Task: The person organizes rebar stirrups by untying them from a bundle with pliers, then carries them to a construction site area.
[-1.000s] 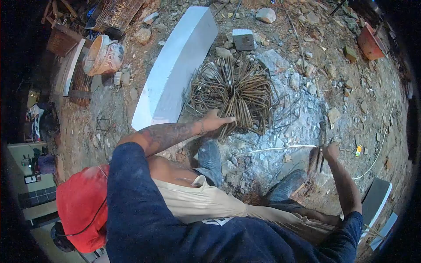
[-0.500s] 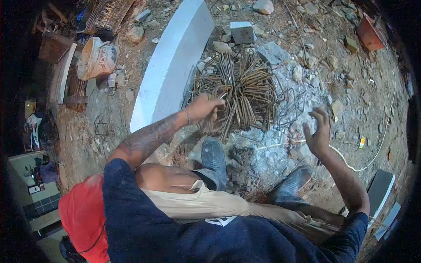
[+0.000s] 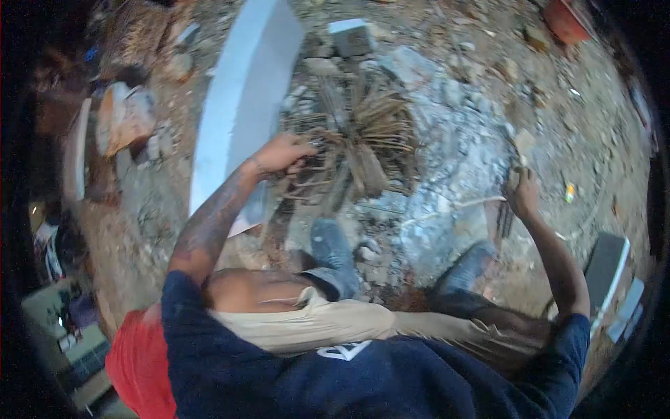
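Note:
A heap of bent, rusty steel rebar stirrups [image 3: 380,129] lies on the ground in front of me, gathered tightly at the middle. At its left side my left hand [image 3: 283,152] is closed around a few of the stirrup ends. To the right, apart from the heap, my right hand [image 3: 525,192] is closed, with thin dark steel rods [image 3: 504,220] showing just below its fingers. Motion blur hides their shape and exactly how the fingers hold them.
A long pale curved slab [image 3: 241,105] lies left of the heap. Beyond it stand a grey block [image 3: 351,38] and a dirty bucket [image 3: 127,119]. A red container [image 3: 569,21] is at far right. My boots [image 3: 333,248] rest on rubble; a pale cable [image 3: 481,201] crosses it.
My right hand has moved rightward and its fingers have closed. The loose rods at the heap's right edge no longer show there. My left hand has shifted left with stirrup ends; the view has shifted too.

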